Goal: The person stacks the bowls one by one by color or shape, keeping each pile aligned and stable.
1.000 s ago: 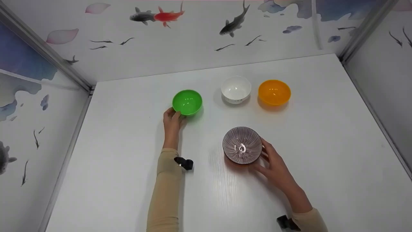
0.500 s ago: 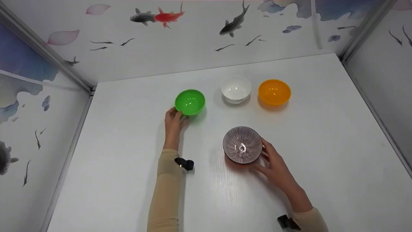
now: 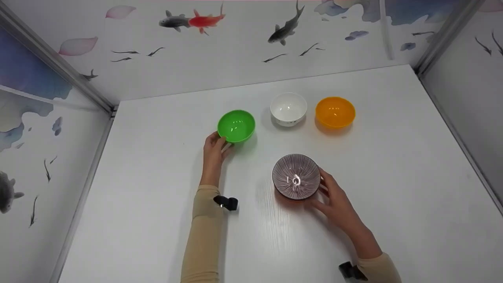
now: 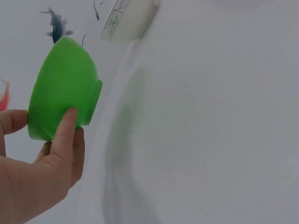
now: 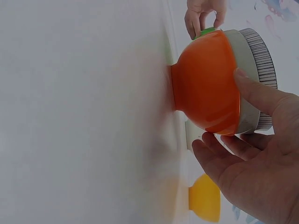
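Note:
My left hand (image 3: 214, 151) grips a green bowl (image 3: 236, 126) by its near-left side, the thumb at the rim and the fingers against the outer wall. In the left wrist view the green bowl (image 4: 63, 91) is clear of the table, its shadow apart from it. My right hand (image 3: 338, 204) holds the right side of a stack of bowls. A purple-grey bowl with fine radiating stripes (image 3: 296, 177) tops that stack. From the right wrist view, an orange-red bowl (image 5: 208, 84) forms the bottom, with a pale grey band (image 5: 246, 70) between it and the striped rim.
Behind the stack stand a white bowl (image 3: 288, 110) and, to its right, a yellow-orange bowl (image 3: 335, 113). All are on a white table (image 3: 137, 177) bordered at the back and sides by panels printed with fish (image 3: 285, 29).
My left hand has carried the green bowl a little to the right, toward the white bowl. The right hand and the stacked bowls stay in place.

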Motion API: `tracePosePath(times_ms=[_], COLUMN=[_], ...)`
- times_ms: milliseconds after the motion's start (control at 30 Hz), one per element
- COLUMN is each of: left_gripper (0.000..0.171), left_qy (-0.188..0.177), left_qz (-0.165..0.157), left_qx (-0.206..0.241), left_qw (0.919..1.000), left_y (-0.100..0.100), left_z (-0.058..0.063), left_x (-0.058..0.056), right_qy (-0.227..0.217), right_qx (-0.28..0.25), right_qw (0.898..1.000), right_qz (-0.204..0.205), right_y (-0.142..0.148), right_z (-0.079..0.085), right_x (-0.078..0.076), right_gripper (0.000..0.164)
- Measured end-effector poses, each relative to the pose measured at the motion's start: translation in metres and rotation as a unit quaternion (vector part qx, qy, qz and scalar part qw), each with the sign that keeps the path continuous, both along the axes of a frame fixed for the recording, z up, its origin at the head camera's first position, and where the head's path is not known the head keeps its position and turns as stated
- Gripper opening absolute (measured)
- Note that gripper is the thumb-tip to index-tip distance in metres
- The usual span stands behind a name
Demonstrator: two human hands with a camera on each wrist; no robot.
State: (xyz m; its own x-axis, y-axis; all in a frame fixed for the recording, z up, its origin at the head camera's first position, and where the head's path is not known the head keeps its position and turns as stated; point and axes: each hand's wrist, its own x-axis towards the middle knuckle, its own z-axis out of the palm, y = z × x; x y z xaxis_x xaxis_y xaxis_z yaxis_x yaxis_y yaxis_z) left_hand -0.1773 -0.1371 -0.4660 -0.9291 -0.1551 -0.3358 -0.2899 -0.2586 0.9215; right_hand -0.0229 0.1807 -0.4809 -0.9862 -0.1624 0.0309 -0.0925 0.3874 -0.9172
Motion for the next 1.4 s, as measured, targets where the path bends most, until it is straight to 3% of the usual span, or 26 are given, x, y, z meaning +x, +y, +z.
tracePosePath(times_ms=[567, 1033, 1400], left_gripper=[0.052, 0.05, 0.051], left_qy=[-0.003, 0.017, 0.045], left_qz=[-0.032, -0.083, -0.139], left_qx=[0.016, 0.001, 0.01], left_qw=[0.9993, 0.9964, 0.9892], left_y=[0.005, 0.013, 0.017], left_z=[0.0, 0.004, 0.017], left_x=[0.012, 0.026, 0.038], right_qy=[0.005, -0.005, -0.004], right_qx=[-0.002, 0.003, 0.001], right_qw=[1.0, 1.0, 1.0], right_qz=[-0.002, 0.0, 0.0], right_y=[0.0, 0.001, 0.001], right_z=[-0.001, -0.002, -0.003], right_x=[0.001, 0.0, 0.0], right_gripper=[0.091, 0.096, 0.095])
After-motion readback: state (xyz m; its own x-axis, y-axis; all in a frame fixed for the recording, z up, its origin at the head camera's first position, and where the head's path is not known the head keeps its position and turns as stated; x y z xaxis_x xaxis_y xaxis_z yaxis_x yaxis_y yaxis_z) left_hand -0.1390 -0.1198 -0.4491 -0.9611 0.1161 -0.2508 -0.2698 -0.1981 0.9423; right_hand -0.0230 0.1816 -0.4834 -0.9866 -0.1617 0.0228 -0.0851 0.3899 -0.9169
